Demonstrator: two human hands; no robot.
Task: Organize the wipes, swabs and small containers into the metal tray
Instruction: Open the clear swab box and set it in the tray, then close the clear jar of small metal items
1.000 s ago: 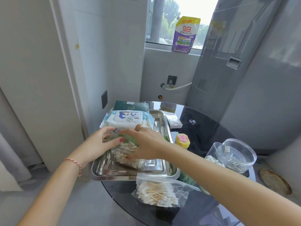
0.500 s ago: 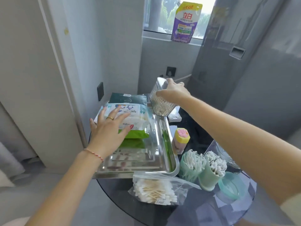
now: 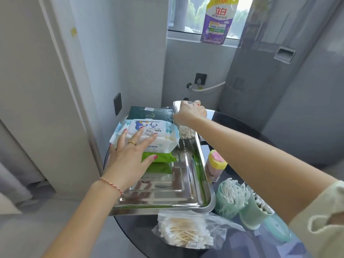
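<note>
The metal tray [image 3: 167,205] lies on the dark glass table. At its far end a white baby wipes pack [image 3: 163,138] rests on a green wipes pack [image 3: 162,158], with a dark green pack [image 3: 150,113] behind. My left hand [image 3: 128,157] lies flat, fingers spread, on the baby wipes pack. My right hand [image 3: 189,113] grips a clear box of swabs [image 3: 186,132] upright at the tray's far right corner. A bag of cotton swabs [image 3: 186,233] lies in front of the tray.
Right of the tray stand a pink and yellow small container [image 3: 216,163], two mint cups of swabs [image 3: 232,200], and a mint lid [image 3: 277,229]. A wall is close on the left. A purple refill pouch [image 3: 217,19] stands on the window sill.
My right hand lifted the clear swab box from the tray's middle and has brought it down at the far right corner. My left hand moved onto the baby wipes pack and stays there.
</note>
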